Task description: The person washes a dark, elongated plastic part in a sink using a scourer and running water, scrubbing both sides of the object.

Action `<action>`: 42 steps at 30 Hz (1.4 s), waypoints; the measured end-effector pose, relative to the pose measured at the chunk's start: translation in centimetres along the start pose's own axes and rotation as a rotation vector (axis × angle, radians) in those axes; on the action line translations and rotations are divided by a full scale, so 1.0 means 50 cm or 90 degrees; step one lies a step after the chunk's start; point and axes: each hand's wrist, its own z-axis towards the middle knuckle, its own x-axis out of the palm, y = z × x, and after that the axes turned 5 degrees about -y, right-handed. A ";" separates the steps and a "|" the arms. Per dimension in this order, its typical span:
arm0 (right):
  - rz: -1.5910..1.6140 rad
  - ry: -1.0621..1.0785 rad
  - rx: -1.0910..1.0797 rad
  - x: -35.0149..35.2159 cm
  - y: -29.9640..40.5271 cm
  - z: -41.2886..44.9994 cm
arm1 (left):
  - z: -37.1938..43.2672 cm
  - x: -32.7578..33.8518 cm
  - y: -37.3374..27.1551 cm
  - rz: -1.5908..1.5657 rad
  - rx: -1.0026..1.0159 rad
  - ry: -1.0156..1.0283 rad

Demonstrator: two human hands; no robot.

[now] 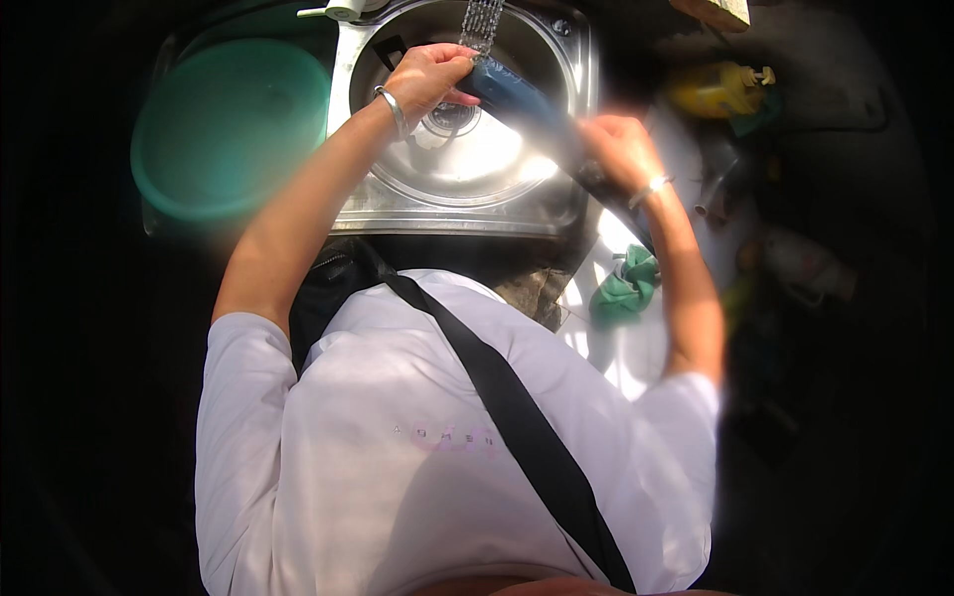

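Note:
A long, flat, dark blue implement [514, 91] slants across the round bowl of the stainless-steel sink [466, 186]; its exact kind is unclear. My left hand [432, 74] pinches its upper end between thumb and fingers. Running water [483, 22] falls onto that end beside my fingertips. Farther down its length, over the sink's right rim, my right hand [622, 149] closes around it, blurred by motion. Beyond that hand a narrow dark part [615, 205] reaches down to the right, partly hidden by my forearm. The drain [451, 115] shows below my left hand.
A green plastic basin [231, 134] stands left of the bowl. On the right are a yellow pump bottle [719, 89], a crumpled green cloth [630, 287] on a white surface, and dim containers. A black object [390, 52] lies in the sink behind my left hand.

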 end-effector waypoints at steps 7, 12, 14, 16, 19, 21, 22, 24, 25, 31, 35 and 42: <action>0.035 -0.005 0.021 0.005 0.004 -0.008 | -0.003 0.002 0.019 -0.110 -0.007 0.000; 0.085 0.027 0.001 0.010 -0.015 -0.002 | -0.003 -0.001 0.036 -0.180 -0.022 0.019; 0.078 0.024 -0.005 0.009 -0.012 -0.005 | -0.008 0.002 0.036 -0.211 -0.016 0.021; 0.072 0.023 -0.012 0.011 -0.009 -0.009 | -0.011 0.002 0.033 -0.200 -0.017 0.010; 0.079 -0.002 -0.027 0.016 -0.003 -0.014 | -0.008 0.001 0.025 -0.173 -0.031 -0.007; 0.051 -0.021 -0.038 0.018 -0.004 -0.012 | -0.009 0.002 0.019 -0.156 -0.045 -0.012; 0.051 -0.021 -0.038 0.018 -0.006 -0.010 | -0.013 0.004 0.016 -0.164 -0.044 -0.010; 0.044 -0.011 -0.010 0.019 -0.010 -0.006 | -0.014 0.003 0.018 -0.173 -0.043 -0.009; 0.043 -0.010 -0.011 0.019 -0.007 -0.008 | -0.012 0.000 0.024 -0.187 -0.041 -0.004; 0.088 -0.008 -0.013 0.022 -0.010 -0.008 | -0.016 0.000 0.045 -0.263 -0.020 0.015; 0.077 -0.013 -0.017 0.023 -0.007 -0.017 | -0.020 0.002 0.056 -0.320 -0.010 0.035; -0.050 -0.036 -0.045 0.016 0.002 -0.018 | -0.012 0.000 0.034 -0.142 -0.022 0.054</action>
